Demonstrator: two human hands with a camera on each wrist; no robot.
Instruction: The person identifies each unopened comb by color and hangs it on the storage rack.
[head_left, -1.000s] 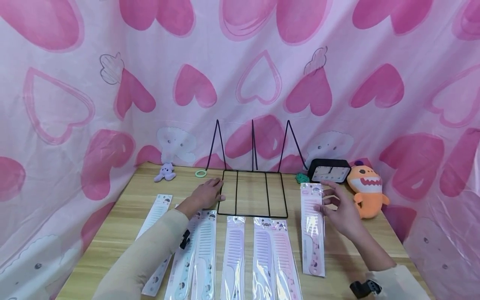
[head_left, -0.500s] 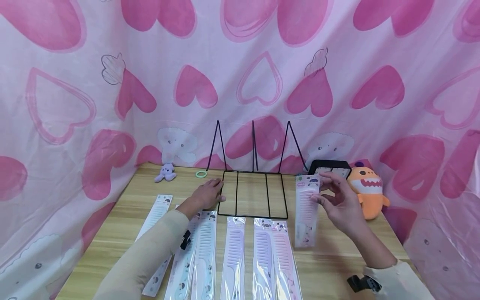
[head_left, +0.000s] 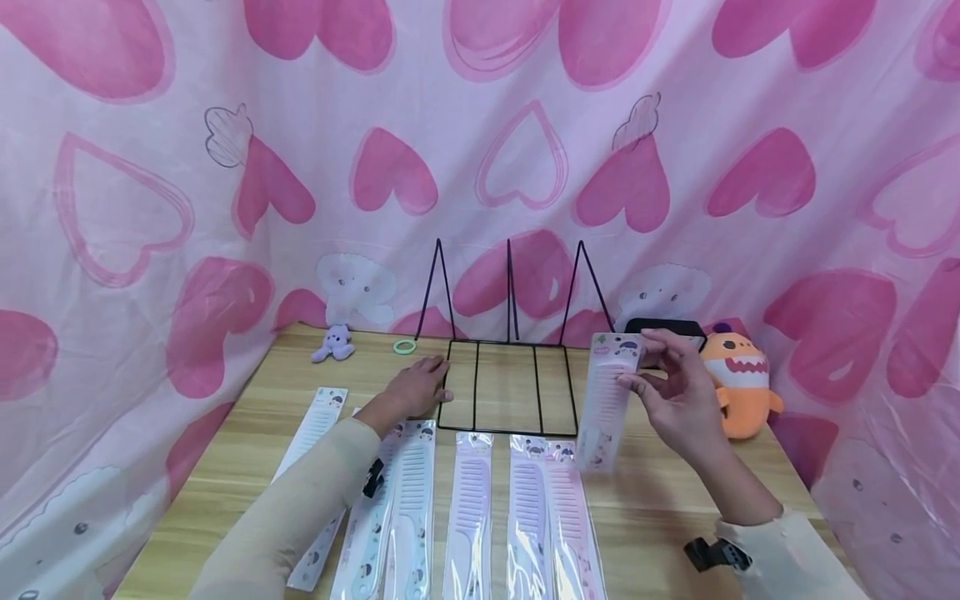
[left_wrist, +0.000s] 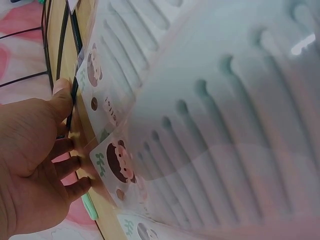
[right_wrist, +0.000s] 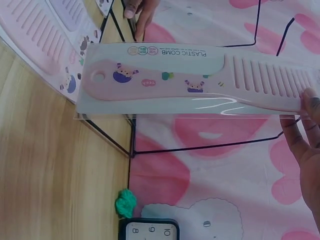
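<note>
Pale wood (head_left: 652, 554) bears packaged combs (head_left: 471, 504); pink heart-printed cloth (head_left: 315, 92) hangs behind.

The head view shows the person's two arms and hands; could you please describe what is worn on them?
The left sleeve and right sleeve are plain cream-coloured fabric. The left hand and right hand wear no gloves. A small black device shows at the left wrist, and a second black device near the right sleeve's end.

Pink comb (right_wrist: 165, 82) in its clear packet (right_wrist: 110, 107) was held up off the surface (head_left: 637, 533), teeth end on top, slightly tilted, just right of the black wire rack (head_left: 476, 387), which had peaked wires along its back
</note>
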